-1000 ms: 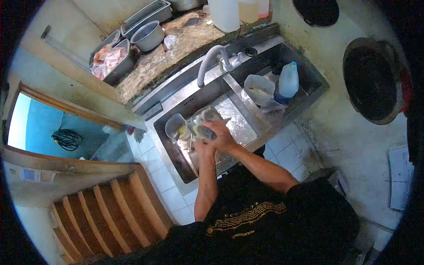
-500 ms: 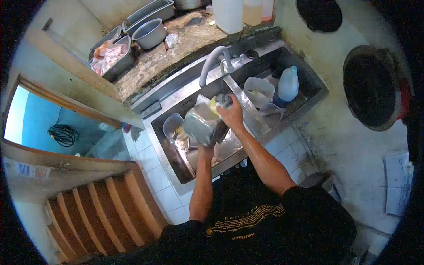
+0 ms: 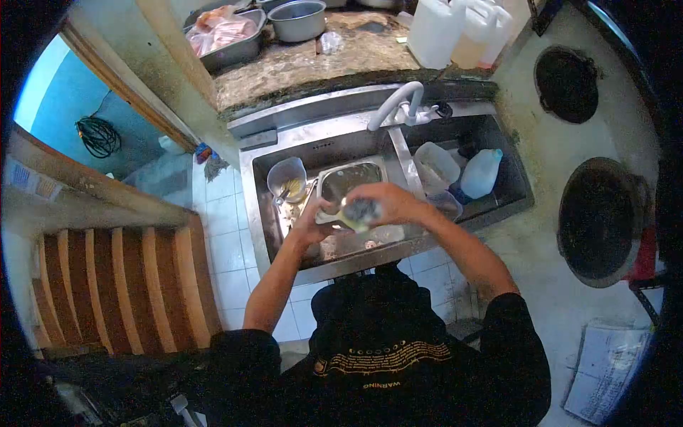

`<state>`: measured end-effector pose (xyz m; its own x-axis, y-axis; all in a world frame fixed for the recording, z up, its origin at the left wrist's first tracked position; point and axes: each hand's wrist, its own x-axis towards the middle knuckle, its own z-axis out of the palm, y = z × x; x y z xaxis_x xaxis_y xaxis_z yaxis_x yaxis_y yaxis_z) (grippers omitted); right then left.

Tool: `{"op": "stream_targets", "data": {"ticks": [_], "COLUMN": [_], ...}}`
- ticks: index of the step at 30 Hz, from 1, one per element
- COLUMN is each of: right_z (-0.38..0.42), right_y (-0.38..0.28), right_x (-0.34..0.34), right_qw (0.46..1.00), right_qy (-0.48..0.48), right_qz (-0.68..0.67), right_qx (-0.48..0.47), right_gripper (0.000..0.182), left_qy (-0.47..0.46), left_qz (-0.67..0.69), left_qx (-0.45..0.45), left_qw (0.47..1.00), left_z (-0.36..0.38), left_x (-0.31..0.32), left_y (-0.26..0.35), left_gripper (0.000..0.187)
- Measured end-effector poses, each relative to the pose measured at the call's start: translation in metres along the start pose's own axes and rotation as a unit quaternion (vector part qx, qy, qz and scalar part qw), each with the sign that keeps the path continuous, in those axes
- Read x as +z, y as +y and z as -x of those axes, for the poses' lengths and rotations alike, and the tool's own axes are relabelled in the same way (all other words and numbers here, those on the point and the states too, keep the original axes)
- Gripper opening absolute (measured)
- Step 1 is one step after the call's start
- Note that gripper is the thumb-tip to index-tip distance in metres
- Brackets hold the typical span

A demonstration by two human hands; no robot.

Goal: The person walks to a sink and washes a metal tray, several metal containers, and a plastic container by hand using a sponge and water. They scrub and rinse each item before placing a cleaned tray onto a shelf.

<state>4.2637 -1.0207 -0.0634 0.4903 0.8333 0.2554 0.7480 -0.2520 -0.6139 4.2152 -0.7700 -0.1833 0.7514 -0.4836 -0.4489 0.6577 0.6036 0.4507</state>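
Note:
My right hand (image 3: 388, 203) is closed round a yellow and dark scouring sponge (image 3: 361, 211) over the left basin of the steel sink (image 3: 249, 206). My left hand (image 3: 310, 226) grips the near left edge of a rectangular metal container (image 3: 350, 179), which lies tilted in the basin. The sponge is close to the container's near side. Left of the container, a clear plastic tub (image 3: 287, 172) with yellowish bits and a utensil inside sits in the same basin.
The right basin holds a white plastic container (image 3: 437, 166) and a spray bottle (image 3: 480, 174). A grey faucet (image 3: 395, 104) rises behind the divider. On the stone counter (image 3: 284, 78) stand a round pan (image 3: 297, 21), a tray of bagged meat (image 3: 224, 35) and plastic jugs (image 3: 434, 32).
The view has turned and shifted. The metal container has gone from being held up in my left hand to lower in the basin. My right hand with the sponge has come down nearer my left.

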Motion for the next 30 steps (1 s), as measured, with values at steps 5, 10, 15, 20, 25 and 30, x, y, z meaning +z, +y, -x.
{"op": "stream_targets", "data": {"ticks": [5, 10, 15, 20, 25, 30], "right_z": [-0.010, -0.018, -0.024, -0.032, -0.033, -0.044], "right_y": [0.020, 0.007, 0.027, 0.055, 0.051, 0.021], "right_x": [0.002, 0.051, 0.073, 0.094, 0.104, 0.072], "right_qw": [0.926, 0.915, 0.916, 0.889, 0.745, 0.874], "right_qy": [0.177, 0.153, -0.060, 0.028, 0.313, 0.400], "right_qz": [-0.196, 0.328, 0.193, -0.156, -0.415, -0.176], "right_qx": [0.269, 0.181, 0.346, 0.430, 0.418, 0.211], "right_gripper": [0.058, 0.046, 0.032, 0.033, 0.020, 0.026], "left_qy": [0.044, 0.134, 0.158, 0.157, 0.134, 0.123], "left_qz": [-0.023, -0.011, -0.076, -0.048, -0.105, -0.072], "left_qx": [0.067, 0.204, 0.260, 0.242, 0.207, 0.149], "left_qw": [0.996, 0.970, 0.950, 0.956, 0.963, 0.978], "left_z": [-0.007, -0.027, -0.033, -0.043, -0.066, -0.042], "left_x": [0.026, 0.048, 0.059, 0.053, 0.027, 0.058], "left_y": [-0.023, -0.050, -0.066, -0.073, -0.074, -0.049], "left_gripper": [0.043, 0.058, 0.059, 0.056, 0.061, 0.065]}}
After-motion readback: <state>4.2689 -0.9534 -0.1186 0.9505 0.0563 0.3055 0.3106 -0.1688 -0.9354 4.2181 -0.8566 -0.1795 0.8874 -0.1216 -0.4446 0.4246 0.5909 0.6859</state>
